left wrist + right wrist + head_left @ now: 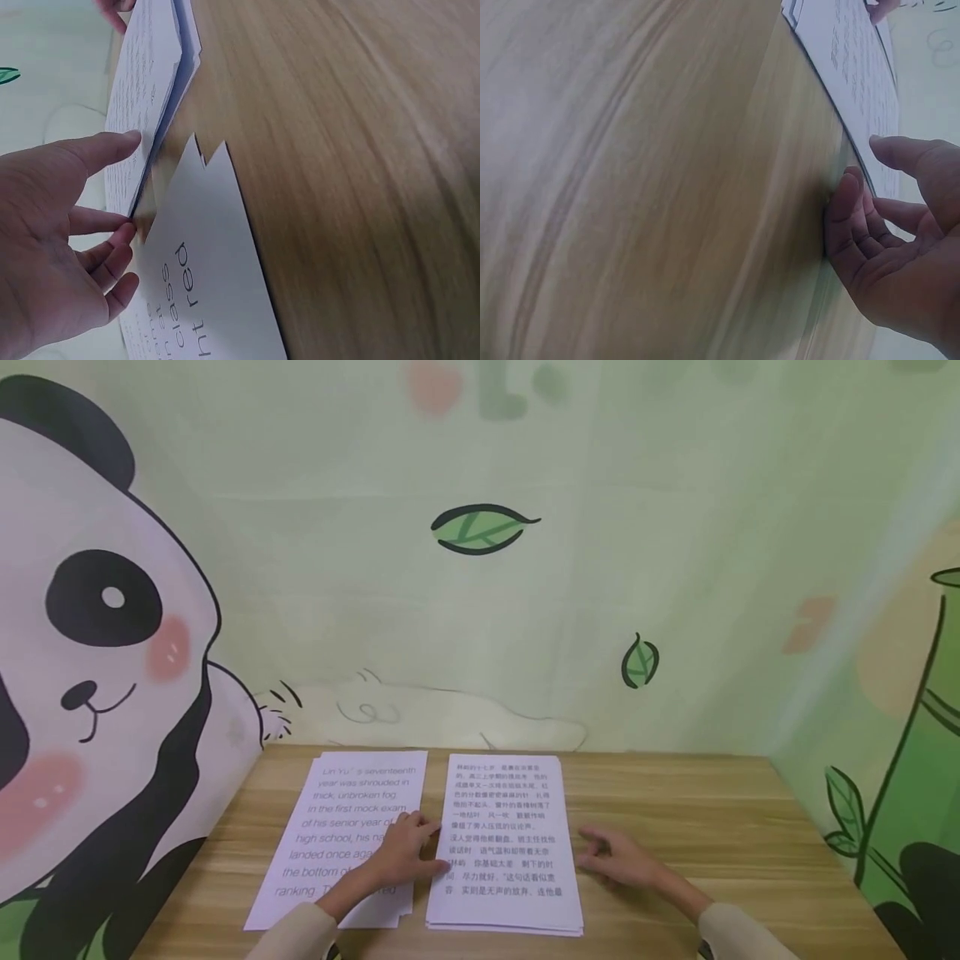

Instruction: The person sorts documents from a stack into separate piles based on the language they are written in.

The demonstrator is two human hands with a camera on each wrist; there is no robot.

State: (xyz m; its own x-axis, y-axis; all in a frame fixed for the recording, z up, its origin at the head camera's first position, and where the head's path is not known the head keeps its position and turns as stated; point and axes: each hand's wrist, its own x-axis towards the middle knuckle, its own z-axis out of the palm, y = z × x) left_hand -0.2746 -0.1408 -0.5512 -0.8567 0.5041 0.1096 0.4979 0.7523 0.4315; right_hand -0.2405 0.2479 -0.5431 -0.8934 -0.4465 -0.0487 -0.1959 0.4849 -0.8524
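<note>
- Two stacks of printed paper lie side by side on a wood-grain bench, a person's bare hands at work around the right one
- The right stack, covered in Chinese characters, sits near the middle of the bench between the two hands, its near edge showing sheets slightly out of line
- The left stack, in large English type opening "Lin Yu's seventeenth year", lies to its left with a narrow strip of bench between them, its near right corner stepped where sheets are offset
- The left hand reaches over the right part of the English pages, fingers released and lightly bent, tips at the left edge of the Chinese pages, grasping nothing
- The right hand rests at the right edge of the Chinese pages, fingers loosely curled and holding nothing; whether the tips touch the paper cannot be told
- Pale sleeves cover both forearms at the near side
- Behind the far edge hangs a light green backdrop, with a cartoon panda at left, two drawn leaves near the middle and a green bamboo stalk at right
</note>
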